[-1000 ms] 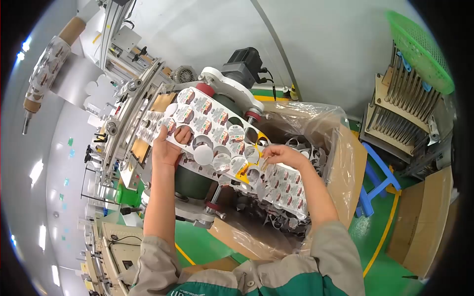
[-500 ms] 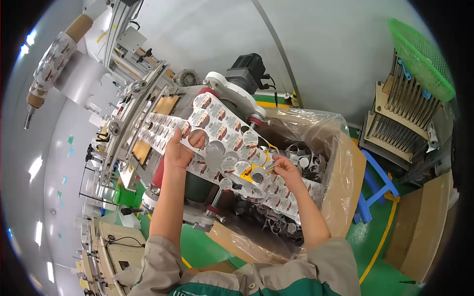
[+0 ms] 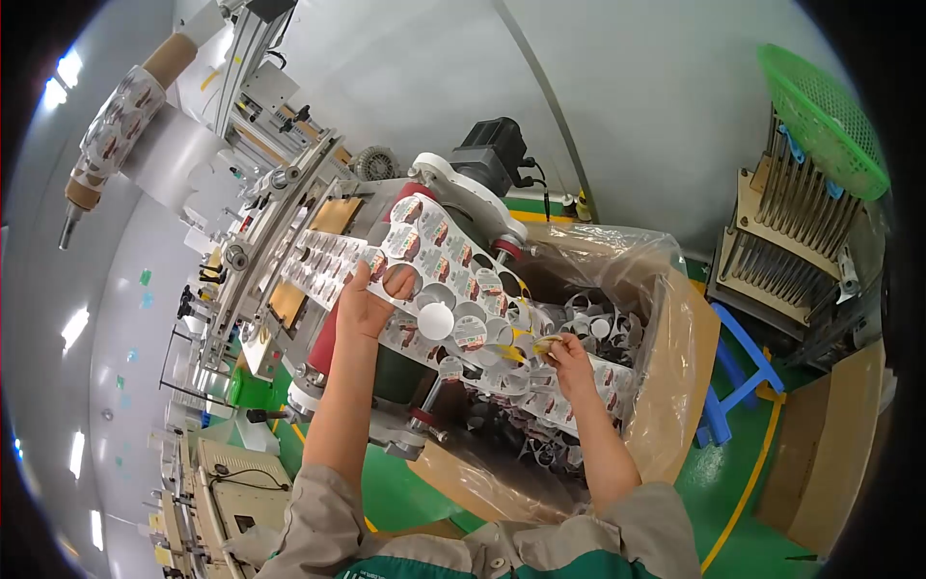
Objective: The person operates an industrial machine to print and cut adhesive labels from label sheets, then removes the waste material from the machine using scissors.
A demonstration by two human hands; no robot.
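A printed label sheet (image 3: 449,253) with round cut-outs runs off the machine's roller and down into the lined carton. My left hand (image 3: 368,301) is at the sheet's left part, its fingers around the edge of a round hole, with fingertips showing through it. My right hand (image 3: 569,359) pinches a yellow and white strip (image 3: 526,345) at the sheet's lower right, above the carton. Loose round labels, one plain white disc (image 3: 435,320) among them, lie on the sheet between my hands.
The carton (image 3: 680,357) holds crumpled label waste. Behind the sheet is a black motor (image 3: 490,147). At the right stand a green basket (image 3: 820,121), a rack of metal rods (image 3: 786,241) and a blue stand (image 3: 719,400). A label roll (image 3: 121,121) hangs upper left.
The view has shifted slightly. My right hand has drawn the yellow strip a little lower, and the white disc between my hands shows more fully. My left hand stays at the hole.
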